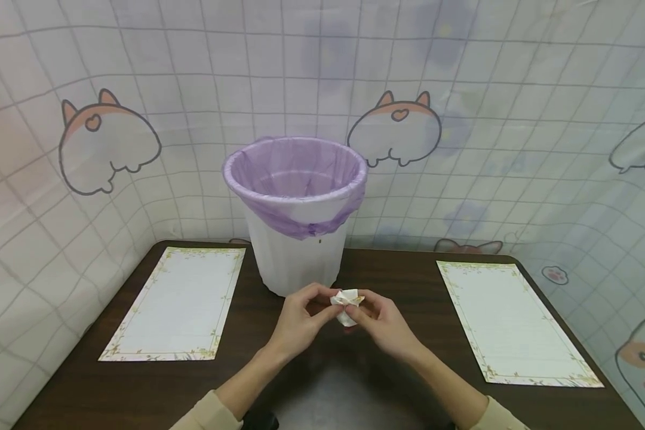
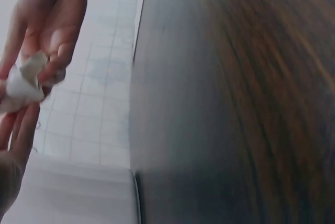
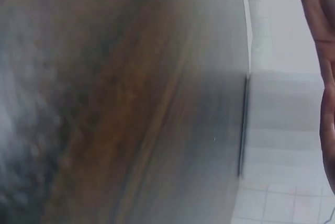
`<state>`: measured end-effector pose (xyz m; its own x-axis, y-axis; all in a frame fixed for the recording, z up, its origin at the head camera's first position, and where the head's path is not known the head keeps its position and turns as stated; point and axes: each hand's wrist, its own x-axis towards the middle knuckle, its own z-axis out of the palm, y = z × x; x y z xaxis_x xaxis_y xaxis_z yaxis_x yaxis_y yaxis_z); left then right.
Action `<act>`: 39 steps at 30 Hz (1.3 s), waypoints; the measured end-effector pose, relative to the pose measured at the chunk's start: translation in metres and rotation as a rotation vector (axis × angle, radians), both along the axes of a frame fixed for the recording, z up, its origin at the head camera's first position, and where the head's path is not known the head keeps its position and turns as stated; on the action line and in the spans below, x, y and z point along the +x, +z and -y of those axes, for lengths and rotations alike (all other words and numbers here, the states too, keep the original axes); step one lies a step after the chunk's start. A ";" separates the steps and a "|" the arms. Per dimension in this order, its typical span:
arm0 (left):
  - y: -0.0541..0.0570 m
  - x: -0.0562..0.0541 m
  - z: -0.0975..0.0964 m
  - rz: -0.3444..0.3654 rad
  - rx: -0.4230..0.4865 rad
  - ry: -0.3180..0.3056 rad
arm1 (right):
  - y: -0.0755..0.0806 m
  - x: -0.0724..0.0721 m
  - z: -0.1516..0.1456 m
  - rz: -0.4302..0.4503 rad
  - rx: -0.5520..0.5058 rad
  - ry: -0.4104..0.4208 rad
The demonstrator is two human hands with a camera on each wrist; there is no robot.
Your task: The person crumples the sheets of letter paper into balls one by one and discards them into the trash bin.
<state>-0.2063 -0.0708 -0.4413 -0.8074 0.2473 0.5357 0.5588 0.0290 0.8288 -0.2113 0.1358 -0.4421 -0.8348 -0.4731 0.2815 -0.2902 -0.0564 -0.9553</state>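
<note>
In the head view, the left hand (image 1: 303,319) and the right hand (image 1: 387,325) met in front of the bin (image 1: 301,269), both pinching a crumpled white paper (image 1: 346,295) between thumbs and fingers. The thumbs pressed on its near side, their tips close together, while the other fingers curved round its far side. The forearms angled in from the lower corners, pale sleeves (image 1: 209,412) pulled back to show the wrists. This view alone showed the purple liner (image 1: 301,230) folded over the bin's rim and the bordered left sheet (image 1: 180,304) and right sheet (image 1: 516,322) lying on the dark table (image 1: 398,280), one on each side. A grid-patterned cloth (image 1: 193,119) with cartoon dogs hung behind.

In the left wrist view, both hands and the paper showed at the left edge, and here it was plain that they were raised off the tabletop, apart from it. The paper looked creased and bunched between the fingertips, one of its folds gaping.

In the right wrist view, part of a palm and some bent fingers showed at the right edge; whose hand it was could not be told. The bin's pale side stood beyond, and blurred wood grain filled the left part.
</note>
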 end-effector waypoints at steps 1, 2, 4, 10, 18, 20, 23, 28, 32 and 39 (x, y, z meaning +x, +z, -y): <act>0.000 0.000 0.002 0.023 0.003 -0.030 | 0.000 0.000 -0.001 -0.009 0.006 -0.011; 0.001 -0.001 0.004 0.047 0.006 -0.056 | 0.001 0.000 -0.001 -0.015 0.007 -0.022; 0.001 -0.002 0.008 0.096 0.019 -0.108 | 0.001 -0.001 -0.002 -0.023 -0.002 -0.041; 0.008 -0.004 0.011 0.215 0.016 -0.187 | 0.000 0.000 -0.004 -0.066 -0.042 -0.053; 0.021 -0.008 0.014 0.414 -0.022 -0.379 | 0.001 0.002 -0.005 -0.159 -0.041 -0.085; 0.024 -0.007 0.014 0.420 -0.036 -0.407 | 0.002 0.003 -0.005 -0.188 -0.024 -0.103; 0.026 -0.006 0.012 0.361 -0.058 -0.402 | 0.004 0.004 -0.005 -0.219 -0.009 -0.135; 0.028 -0.002 0.005 0.200 -0.133 -0.265 | 0.006 0.003 -0.004 -0.256 -0.009 -0.197; 0.026 0.002 0.000 0.116 -0.150 -0.162 | 0.007 0.002 -0.004 -0.277 -0.020 -0.221; 0.023 0.004 -0.007 0.058 -0.138 -0.050 | 0.011 -0.001 -0.003 -0.255 -0.029 -0.252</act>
